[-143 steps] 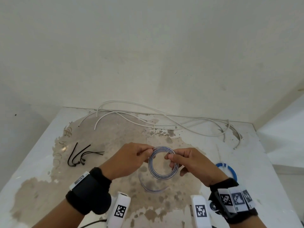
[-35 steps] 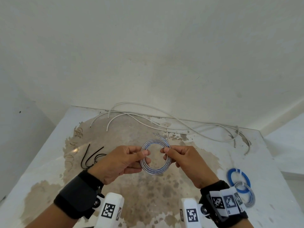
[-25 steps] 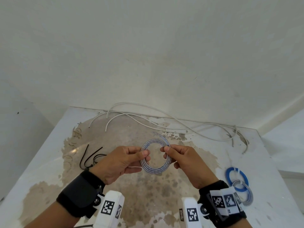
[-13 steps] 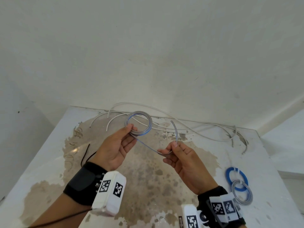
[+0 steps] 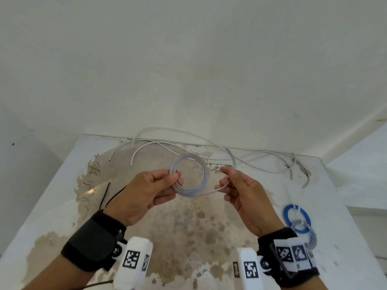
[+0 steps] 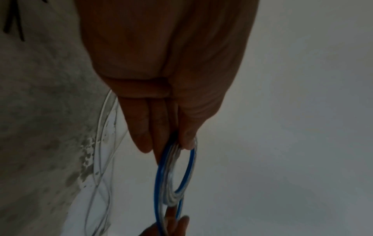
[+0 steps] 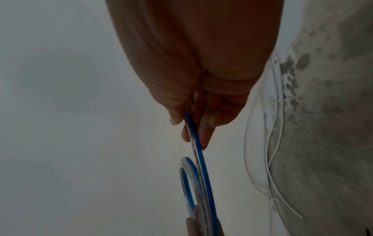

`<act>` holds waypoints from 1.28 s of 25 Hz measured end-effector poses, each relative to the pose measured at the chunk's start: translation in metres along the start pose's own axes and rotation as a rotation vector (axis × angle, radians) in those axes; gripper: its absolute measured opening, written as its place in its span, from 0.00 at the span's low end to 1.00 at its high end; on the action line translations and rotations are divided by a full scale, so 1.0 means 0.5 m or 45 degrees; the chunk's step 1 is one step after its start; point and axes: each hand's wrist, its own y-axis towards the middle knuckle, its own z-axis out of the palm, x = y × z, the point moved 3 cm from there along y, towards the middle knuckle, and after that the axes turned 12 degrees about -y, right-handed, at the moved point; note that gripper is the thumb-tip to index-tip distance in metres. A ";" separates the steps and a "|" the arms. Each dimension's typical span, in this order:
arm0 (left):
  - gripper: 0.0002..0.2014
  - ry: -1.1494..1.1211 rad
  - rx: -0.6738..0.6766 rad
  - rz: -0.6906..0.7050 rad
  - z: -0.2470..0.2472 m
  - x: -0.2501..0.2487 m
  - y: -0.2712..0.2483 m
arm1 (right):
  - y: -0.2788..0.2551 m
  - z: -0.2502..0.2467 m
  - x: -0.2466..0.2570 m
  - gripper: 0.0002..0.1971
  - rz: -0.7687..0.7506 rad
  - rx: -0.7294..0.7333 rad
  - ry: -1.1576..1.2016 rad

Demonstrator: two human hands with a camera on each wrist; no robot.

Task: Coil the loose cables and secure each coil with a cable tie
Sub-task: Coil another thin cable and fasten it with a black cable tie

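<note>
The bench (image 5: 343,197) carries loose white cables (image 5: 261,162) along its far edge, black cable ties (image 5: 104,195) at near left, and two finished coils (image 5: 299,220) at near right. Above its middle, the left hand (image 5: 144,193) pinches the grey-blue coil (image 5: 189,176) at its left side, thumb over fingers. The right hand (image 5: 240,191) pinches the coil's loose tail (image 5: 231,162), which arcs away from the loops. Coiling looks nearly done; next the tail needs laying round into the loops, then a tie fetched from the left.
</note>
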 end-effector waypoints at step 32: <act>0.15 0.055 -0.154 -0.117 0.018 0.057 0.000 | -0.022 0.073 -0.050 0.18 -0.299 0.092 -0.747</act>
